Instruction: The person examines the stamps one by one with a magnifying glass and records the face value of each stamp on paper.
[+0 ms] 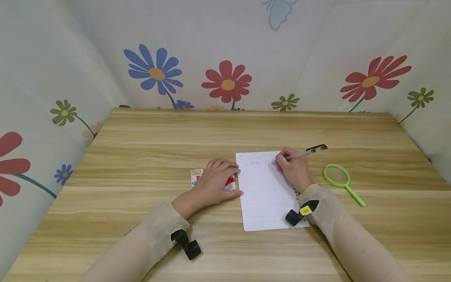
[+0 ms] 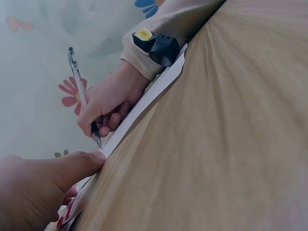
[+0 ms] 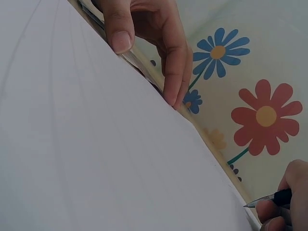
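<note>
A lined sheet of paper [image 1: 264, 196] lies on the table with "120元 12" handwritten along its top. My right hand [image 1: 295, 169] grips a pen [image 1: 306, 152] with its tip at the sheet's upper part; the right wrist view shows the pen tip [image 3: 252, 202] against the paper. My left hand [image 1: 216, 180] spreads over a small printed card or packet [image 1: 196, 177] with red on it, partly hidden beneath the palm. Its thumb and fingertips touch the paper's left edge, and in the left wrist view the thumb [image 2: 84, 163] lies straight along that edge.
A green magnifying glass [image 1: 337, 175] lies right of the paper, its handle pointing toward the near right. The wooden table [image 1: 158, 133] meets a flower-patterned cloth backdrop [image 1: 299, 58]. A black camera is strapped to each wrist.
</note>
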The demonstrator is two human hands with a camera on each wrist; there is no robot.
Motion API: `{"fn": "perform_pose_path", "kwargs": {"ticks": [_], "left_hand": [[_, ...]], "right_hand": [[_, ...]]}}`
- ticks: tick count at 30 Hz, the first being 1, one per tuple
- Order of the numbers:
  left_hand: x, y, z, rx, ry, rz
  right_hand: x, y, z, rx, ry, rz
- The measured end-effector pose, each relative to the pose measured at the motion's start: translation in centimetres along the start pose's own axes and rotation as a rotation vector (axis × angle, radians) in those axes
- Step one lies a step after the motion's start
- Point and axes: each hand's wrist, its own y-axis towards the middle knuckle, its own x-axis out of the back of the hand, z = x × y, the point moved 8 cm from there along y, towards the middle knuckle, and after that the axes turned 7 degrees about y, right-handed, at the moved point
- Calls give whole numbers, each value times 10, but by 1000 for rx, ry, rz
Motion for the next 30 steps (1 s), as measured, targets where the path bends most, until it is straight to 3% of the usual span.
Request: {"fn": "perform_pose_path", "kwargs": {"ticks": [9,22,30], "left_hand": [[-2,0,1,2,5,10],[-1,0,0,-4,15,3],[-2,0,0,0,14,0]], "right_hand": [[10,1,-5,-30,68,-89],[7,-1,-9,-51,34,-27],[11,-2,-7,-48,50,-60]]}}
